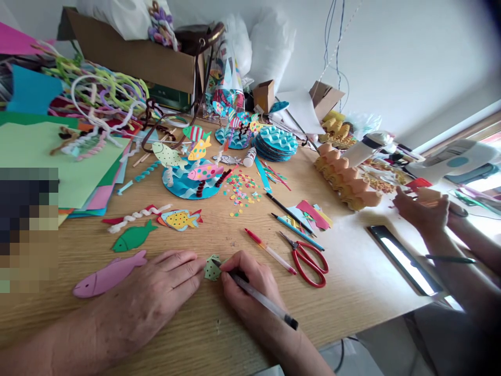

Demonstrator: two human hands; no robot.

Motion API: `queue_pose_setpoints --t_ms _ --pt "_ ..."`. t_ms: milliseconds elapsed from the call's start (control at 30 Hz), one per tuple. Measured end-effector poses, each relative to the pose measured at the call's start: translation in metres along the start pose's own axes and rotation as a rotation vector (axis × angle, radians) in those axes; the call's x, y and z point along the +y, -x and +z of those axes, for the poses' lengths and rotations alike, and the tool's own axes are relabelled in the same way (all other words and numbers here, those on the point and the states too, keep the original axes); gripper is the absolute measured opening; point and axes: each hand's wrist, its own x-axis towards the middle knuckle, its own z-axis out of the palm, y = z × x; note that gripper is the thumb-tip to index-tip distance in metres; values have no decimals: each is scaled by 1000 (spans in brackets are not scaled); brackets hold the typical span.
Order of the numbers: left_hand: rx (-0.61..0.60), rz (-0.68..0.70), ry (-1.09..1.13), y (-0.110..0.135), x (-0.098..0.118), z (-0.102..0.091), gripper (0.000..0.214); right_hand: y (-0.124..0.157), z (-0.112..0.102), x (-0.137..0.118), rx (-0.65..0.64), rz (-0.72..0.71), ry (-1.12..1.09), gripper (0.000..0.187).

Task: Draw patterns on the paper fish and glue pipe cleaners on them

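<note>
My right hand [250,287] grips a black-capped clear pen [262,298], its tip on a small light-green paper piece with dark dots [212,268]. Fingers stretched and flat, my left hand [164,284] lies on the table with its fingertips at that piece's left edge. Most of the dotted piece shows between my hands. Just left of my left hand rests a purple paper fish [109,274] with an eye and gill line drawn on. Above it are a green paper fish [133,236] and a yellow dotted fish [180,220] on layered paper.
Red-handled scissors [311,263], a red pen [270,250] and pencils lie to the right. Behind stand a blue base with paper fish [191,183], scattered confetti [240,190] and an egg carton [346,177]. Another person's hands [422,211] are at the right, near a phone [405,260].
</note>
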Motion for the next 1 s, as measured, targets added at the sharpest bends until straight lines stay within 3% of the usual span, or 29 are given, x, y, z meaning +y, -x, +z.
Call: queue_pose_setpoints --t_ms 167,367,833,1000 --pt "40 3 -11 -1 1 -1 52 0 0 0 20 -1 14 10" --pt "-46 -40 99 5 -2 0 48 0 1 2 30 -18 11 10" --pt "-64 -57 130 6 -2 1 46 0 0 1 13 2 3 11" --pt "-15 -33 86 6 -2 4 46 0 -1 0 15 0 8 12"
